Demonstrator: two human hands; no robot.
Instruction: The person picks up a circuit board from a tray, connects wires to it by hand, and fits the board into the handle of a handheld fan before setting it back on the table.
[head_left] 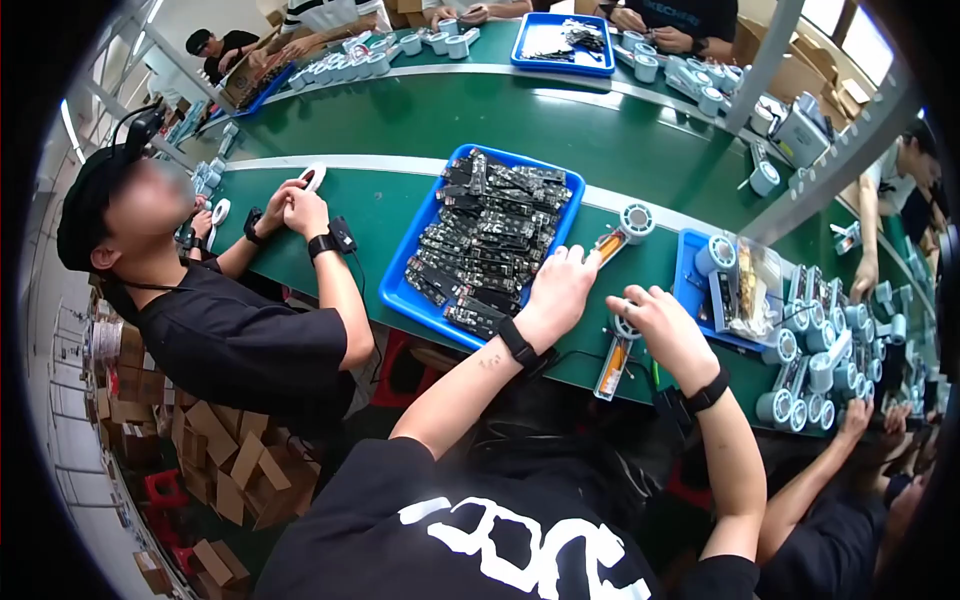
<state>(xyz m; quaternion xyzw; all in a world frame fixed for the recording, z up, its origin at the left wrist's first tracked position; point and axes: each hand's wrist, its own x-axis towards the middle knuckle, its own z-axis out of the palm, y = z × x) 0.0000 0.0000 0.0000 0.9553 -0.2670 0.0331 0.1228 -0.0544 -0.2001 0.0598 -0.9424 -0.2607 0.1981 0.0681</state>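
Observation:
My left hand (563, 288) is over the right rim of the blue tray (400, 292), fingers curled down and tips hidden. Just beyond those fingers lies a pale blue handheld fan (636, 220) with an open handle and an orange part inside; I cannot tell whether the hand touches it. Closer to me, my right hand (665, 328) curls its fingers over the round head of a second handheld fan (611, 368). Its open handle, also with an orange part, points toward me at the table edge. Many black circuit boards (490, 235) fill the tray in rows.
To the right stands a smaller blue tray (690, 280) with a fan and a clear bag (757, 290), beside a pile of fans (820, 350). A co-worker (240, 290) at my left holds a white tape roll (313, 178). A metal post (830, 160) rises at right.

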